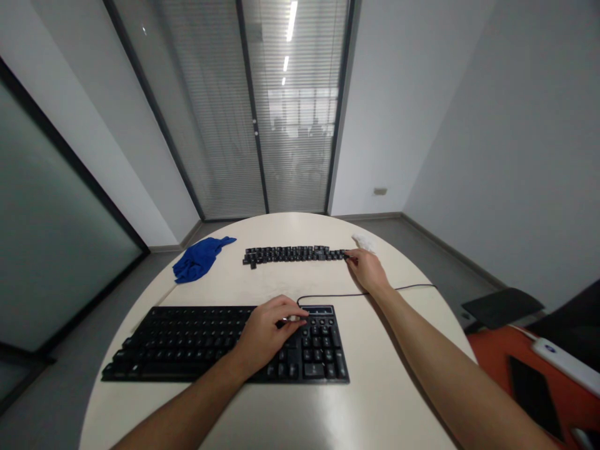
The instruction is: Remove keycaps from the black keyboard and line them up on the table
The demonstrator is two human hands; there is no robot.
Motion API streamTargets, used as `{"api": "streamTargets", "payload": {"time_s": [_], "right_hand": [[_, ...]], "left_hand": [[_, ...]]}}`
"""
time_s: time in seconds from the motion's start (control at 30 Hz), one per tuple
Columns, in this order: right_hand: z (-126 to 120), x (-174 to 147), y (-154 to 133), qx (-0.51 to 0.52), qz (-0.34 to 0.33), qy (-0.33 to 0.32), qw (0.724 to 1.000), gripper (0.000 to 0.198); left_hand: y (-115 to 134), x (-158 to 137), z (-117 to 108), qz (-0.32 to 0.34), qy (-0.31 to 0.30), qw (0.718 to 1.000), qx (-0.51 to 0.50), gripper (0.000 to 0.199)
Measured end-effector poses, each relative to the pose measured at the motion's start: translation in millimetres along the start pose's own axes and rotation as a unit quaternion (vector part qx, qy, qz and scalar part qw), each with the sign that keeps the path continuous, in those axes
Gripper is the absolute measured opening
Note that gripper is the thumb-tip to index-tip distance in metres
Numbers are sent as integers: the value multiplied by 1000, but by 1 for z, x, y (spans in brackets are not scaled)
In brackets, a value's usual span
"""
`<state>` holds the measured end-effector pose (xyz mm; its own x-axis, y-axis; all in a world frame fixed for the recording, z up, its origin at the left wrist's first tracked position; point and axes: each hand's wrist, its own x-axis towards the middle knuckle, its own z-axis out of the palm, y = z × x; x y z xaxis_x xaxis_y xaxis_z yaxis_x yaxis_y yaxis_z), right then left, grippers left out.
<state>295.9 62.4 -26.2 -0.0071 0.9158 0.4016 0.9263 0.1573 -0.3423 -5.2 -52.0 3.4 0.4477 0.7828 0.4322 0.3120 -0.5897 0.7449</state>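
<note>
A black keyboard (187, 337) lies along the near side of the round table. My left hand (269, 325) is over its right half, fingers closed on a small thin pale tool (291, 319) whose exact kind I cannot make out. Farther back, loose black keycaps (295, 253) are laid out in rows. At the right end of these rows is my right hand (368, 269), its thumb and fingertips pinched on a black keycap (346, 255). Whether that keycap touches the table is hidden.
A crumpled blue cloth (199, 259) lies at the table's left edge, and white tissue (364, 241) at the back right. The keyboard cable (332, 295) runs rightward under my right arm. An orange chair (497, 362) at the right holds a phone (534, 394) and a white power strip (565, 362).
</note>
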Motion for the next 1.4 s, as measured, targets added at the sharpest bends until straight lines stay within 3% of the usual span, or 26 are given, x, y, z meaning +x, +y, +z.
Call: {"api": "streamTargets", "payload": {"time_s": [0.4, 0.6, 0.7, 0.83, 0.93, 1.2, 1.4], "right_hand": [[-3, -2, -5, 3, 8, 1, 1000, 33], [-23, -10, -22, 36, 32, 8, 999, 26], [-39, -21, -35, 127, -28, -103, 986, 25], [-51, -36, -51, 242, -85, -324, 911, 30], [-53, -40, -58, 270, -92, -407, 868, 31], [-46, -42, -58, 320, -68, -432, 840, 36], [-36, -44, -59, 351, -51, -420, 835, 36]], "left_hand": [[2, 0, 0, -18, 11, 1000, 10, 12], [4, -1, 1, -58, -5, 998, 31, 12], [5, 0, 2, -72, -15, 996, 47, 14], [7, 0, 2, -76, -15, 996, 47, 15], [8, 0, 1, -89, -6, 995, 46, 15], [11, -1, 0, -106, 1, 993, 59, 15], [12, 0, 4, -123, -7, 990, 70, 15]]}}
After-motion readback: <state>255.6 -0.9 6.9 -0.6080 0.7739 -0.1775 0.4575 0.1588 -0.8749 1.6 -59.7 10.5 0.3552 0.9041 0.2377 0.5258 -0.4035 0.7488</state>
